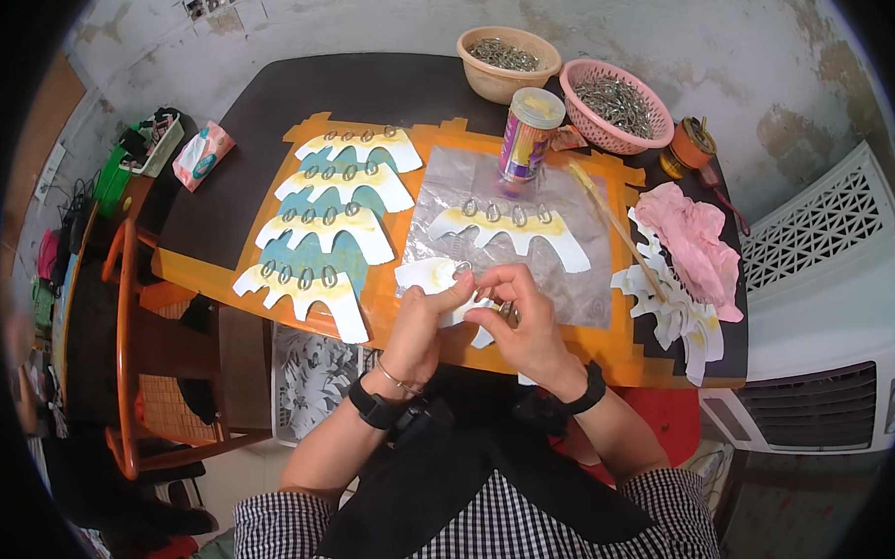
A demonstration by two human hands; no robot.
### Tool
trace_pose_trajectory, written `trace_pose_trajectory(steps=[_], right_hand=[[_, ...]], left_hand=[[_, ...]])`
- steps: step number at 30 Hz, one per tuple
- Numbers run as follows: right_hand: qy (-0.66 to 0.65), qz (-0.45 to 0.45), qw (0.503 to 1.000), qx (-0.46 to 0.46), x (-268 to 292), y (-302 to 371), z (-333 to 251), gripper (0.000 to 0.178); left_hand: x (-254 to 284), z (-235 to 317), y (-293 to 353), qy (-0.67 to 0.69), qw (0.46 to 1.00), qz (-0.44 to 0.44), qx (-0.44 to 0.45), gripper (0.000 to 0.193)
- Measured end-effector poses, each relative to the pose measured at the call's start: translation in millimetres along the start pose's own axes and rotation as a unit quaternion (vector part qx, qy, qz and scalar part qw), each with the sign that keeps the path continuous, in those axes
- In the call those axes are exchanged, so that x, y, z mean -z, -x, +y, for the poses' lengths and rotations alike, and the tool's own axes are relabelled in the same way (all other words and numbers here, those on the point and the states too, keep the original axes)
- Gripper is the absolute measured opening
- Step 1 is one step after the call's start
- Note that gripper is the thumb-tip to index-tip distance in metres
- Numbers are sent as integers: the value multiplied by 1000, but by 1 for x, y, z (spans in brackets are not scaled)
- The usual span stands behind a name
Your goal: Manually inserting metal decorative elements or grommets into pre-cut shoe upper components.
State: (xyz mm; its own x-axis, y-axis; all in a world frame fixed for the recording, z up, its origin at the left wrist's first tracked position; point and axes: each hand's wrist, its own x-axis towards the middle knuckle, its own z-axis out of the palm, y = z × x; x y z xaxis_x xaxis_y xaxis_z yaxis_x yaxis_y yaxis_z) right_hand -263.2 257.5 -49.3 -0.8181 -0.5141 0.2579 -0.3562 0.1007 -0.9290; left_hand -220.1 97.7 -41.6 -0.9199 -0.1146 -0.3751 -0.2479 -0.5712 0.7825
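White cutouts (507, 230) with four rings (519, 216) each number five; both hands (424, 325) (528, 326) pinch another cutout (426, 273).

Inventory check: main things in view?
Flat scalloped pieces with metal loops: five, white and yellow, on dark table.
Round plastic bowl, metal-filled: one, beige, table's far edge.
Perforated plastic basket, metal-filled: one, pink, right of bowl.
Lidded cylindrical jar: one, purple, before bowl.
Crumpled cloth: one, pink, table's right.
Scalloped pile: several, white, beside cloth.
Thin stick: one, tan, left of cloth.
Tissue pack: one, white-pink, table's left.
Left hand: one, bare, holding another white piece.
Right hand: one, bare, touching it.
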Motion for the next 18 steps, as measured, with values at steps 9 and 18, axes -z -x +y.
trace_pose_trajectory(steps=[9, 18], right_hand=[[-285, -32, 955, -81, 33, -2, 7, 33], [-150, -36, 979, -135, 36, 1, 16, 17]], left_hand=[[11, 8, -6, -13, 1000, -18, 4, 29], [12, 10, -9, 52, 993, -101, 26, 26]])
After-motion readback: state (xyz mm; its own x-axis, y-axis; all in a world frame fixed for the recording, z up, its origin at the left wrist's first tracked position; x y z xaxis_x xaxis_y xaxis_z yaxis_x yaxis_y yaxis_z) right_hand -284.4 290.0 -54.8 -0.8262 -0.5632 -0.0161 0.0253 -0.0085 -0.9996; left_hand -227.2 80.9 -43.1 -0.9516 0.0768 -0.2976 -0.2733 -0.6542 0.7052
